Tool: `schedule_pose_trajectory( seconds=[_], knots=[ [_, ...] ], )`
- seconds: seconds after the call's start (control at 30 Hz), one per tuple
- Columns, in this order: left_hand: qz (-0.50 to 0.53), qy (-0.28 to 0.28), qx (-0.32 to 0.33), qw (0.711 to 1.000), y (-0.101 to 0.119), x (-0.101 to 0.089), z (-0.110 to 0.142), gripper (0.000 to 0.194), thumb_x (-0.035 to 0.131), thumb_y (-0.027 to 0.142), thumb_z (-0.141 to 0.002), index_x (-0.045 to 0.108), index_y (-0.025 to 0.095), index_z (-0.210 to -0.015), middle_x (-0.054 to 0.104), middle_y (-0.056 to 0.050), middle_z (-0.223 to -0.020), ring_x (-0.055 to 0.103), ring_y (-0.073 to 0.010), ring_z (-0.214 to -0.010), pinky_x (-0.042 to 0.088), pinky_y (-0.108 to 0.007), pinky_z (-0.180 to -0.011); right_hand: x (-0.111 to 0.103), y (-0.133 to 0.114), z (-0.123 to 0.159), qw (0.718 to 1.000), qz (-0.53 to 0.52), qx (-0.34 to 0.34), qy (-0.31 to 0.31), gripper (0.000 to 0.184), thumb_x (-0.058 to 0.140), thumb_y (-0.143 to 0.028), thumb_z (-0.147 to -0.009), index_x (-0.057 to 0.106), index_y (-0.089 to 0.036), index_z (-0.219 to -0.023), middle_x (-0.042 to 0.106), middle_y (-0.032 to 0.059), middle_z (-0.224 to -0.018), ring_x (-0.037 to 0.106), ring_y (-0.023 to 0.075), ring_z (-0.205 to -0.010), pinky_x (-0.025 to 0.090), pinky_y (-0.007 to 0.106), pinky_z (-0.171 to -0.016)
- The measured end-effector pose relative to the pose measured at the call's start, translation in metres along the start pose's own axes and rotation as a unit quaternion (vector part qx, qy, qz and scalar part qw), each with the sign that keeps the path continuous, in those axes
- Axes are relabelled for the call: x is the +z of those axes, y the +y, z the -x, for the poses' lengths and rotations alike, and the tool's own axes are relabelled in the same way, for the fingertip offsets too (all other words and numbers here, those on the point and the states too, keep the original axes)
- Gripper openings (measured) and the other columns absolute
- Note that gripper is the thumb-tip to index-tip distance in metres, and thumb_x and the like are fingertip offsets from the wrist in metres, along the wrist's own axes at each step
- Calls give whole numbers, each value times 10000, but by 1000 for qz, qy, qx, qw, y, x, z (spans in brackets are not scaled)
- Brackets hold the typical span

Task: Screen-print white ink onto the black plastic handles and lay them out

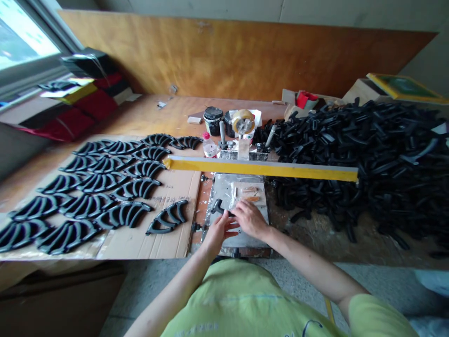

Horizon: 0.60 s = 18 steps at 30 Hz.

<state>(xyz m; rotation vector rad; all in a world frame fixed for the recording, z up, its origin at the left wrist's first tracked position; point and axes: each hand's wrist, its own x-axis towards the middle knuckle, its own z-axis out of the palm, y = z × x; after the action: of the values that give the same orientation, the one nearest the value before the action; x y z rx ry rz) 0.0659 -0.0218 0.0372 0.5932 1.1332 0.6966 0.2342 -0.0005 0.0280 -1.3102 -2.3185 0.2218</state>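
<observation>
A black T-ended plastic handle (218, 206) is held over the metal plate of the fixture (224, 187) in front of me. My left hand (219, 230) pinches it from below with thumb and forefinger, the other fingers stretched out to the right. My right hand (249, 220) closes on its right end, which the fingers partly hide. Just beyond my right hand, small orange-brown pieces (250, 199) lie on the plate. A long yellow-edged bar (263, 169) crosses above the fixture.
Rows of curved black handles (101, 182) lie on cardboard (175, 187) at the left. A large heap of black handles (368, 164) covers the right side. Behind the fixture stand a black tub (213, 120), a bottle with a pink cap (209, 146) and a tape roll (243, 122).
</observation>
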Motion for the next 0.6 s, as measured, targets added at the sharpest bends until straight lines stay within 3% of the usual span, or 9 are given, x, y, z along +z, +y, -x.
schedule_pose_trajectory(
  seconds=[0.07,0.17,0.4,0.6],
  knots=[
    [-8,41,19,999,-10,-5,4,543,619,649,-724,583,146,-923,689,-102,-894,671,-198,-787,504,-267,-609,3,-18,8,999,-16,-40,-31,148,539,-272,-916,649,-187,-965,606,69,-876,536,214,-900,453,348,-817],
    [-73,59,43,995,-9,-12,8,522,606,655,-725,576,155,-873,674,-57,-777,660,-182,-727,486,-258,-589,3,-20,19,996,-60,-51,-38,230,594,-284,-887,628,-195,-1097,626,65,-919,558,215,-921,466,359,-842],
    [-139,12,70,988,1,-9,13,502,512,643,-797,577,152,-878,726,-104,-869,645,-164,-713,482,-264,-618,-5,20,30,987,-160,9,-16,187,533,-263,-922,665,-233,-1051,666,49,-962,627,191,-921,509,332,-829],
    [-151,24,48,987,-2,-8,14,504,530,652,-773,573,154,-842,722,-116,-871,651,-189,-746,499,-284,-627,-19,66,30,978,-186,93,6,225,478,-272,-929,696,-234,-969,687,48,-970,644,192,-922,501,338,-861]
  ],
)
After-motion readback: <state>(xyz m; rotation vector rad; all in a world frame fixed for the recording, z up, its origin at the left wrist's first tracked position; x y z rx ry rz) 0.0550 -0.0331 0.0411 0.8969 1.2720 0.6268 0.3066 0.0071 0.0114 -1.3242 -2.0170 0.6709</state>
